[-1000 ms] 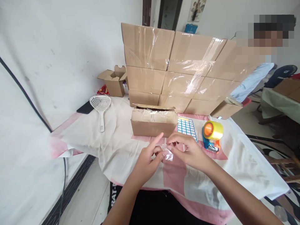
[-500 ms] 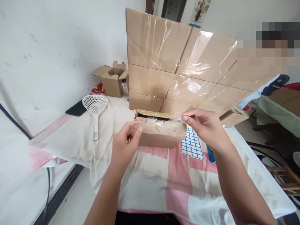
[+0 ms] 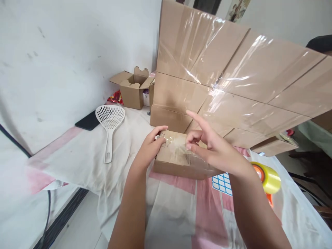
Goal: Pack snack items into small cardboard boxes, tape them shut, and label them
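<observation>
A small cardboard box (image 3: 181, 170) lies on the cloth with its top flap down, and crumpled clear tape shows on that flap. My left hand (image 3: 149, 148) grips the box's left end, thumb on top and index finger along the back edge. Over the right part of the lid is my right hand (image 3: 212, 147), its index finger stretched out and the thumb and other fingers curled together. Whatever is between those curled fingers, if anything, is too small to make out. A blue-and-white label sheet (image 3: 222, 184) sticks out beneath my right wrist.
Large plastic-wrapped cartons (image 3: 186, 86) stand behind the box. A white slotted skimmer (image 3: 110, 119) and a black flat object (image 3: 86, 120) lie left, before an open carton (image 3: 131, 95). A yellow tape roll (image 3: 271, 178) and another open box (image 3: 275, 147) are at right.
The dark gap at the box's back has closed under the flap. My left hand has come onto the left end. My right hand has left the back right corner for the lid. The view has shifted.
</observation>
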A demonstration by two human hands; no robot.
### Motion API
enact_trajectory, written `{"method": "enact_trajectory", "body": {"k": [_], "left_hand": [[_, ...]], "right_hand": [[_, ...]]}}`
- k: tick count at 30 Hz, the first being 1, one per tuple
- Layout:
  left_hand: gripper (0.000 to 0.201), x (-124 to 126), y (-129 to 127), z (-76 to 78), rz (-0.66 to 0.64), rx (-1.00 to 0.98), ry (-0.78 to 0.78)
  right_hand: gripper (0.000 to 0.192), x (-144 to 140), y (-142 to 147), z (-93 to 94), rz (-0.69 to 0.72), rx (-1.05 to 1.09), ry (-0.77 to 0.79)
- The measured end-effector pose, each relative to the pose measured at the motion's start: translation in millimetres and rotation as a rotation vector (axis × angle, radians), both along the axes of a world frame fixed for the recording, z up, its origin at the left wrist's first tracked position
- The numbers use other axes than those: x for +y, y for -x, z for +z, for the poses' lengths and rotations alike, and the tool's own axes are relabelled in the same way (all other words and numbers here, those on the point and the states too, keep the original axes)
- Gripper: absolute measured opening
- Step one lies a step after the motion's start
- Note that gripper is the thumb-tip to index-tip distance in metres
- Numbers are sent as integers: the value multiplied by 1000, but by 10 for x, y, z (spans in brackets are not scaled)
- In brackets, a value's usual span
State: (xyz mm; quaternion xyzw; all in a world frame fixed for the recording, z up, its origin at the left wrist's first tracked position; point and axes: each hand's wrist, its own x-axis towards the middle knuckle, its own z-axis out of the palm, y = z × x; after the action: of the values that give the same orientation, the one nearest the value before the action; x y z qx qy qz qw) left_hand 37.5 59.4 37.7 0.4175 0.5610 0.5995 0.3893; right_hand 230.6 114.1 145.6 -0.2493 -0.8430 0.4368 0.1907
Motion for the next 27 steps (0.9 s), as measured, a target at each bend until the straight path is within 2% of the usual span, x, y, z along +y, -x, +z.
{"method": "enact_trajectory", "body": {"k": [2,5,9,11,17,22,27], "left_hand": [[42,9,17,-38,-22,-69,-15],[40,34,56,-95,-55,-141,-62],[38,59,97,-161,-89,-206,-118],[37,63,104,-176,-94,-233,-126],[36,11,114,-173,-119,-238,-115],[54,-78,158,-188,-248,-136,-118],[62,-108,164,-182,-253,-80,-89]], "right_hand": [[78,26,60,21,117,-73,18],[74,95,199,-25,214,-144,-59],[66,180,374,-191,123,-267,-320],[62,190,422,-256,63,-315,-371],[60,162,460,-308,0,-307,-320],[60,162,475,-337,9,-278,-299],[59,152,486,-373,-14,-289,-337]]}}
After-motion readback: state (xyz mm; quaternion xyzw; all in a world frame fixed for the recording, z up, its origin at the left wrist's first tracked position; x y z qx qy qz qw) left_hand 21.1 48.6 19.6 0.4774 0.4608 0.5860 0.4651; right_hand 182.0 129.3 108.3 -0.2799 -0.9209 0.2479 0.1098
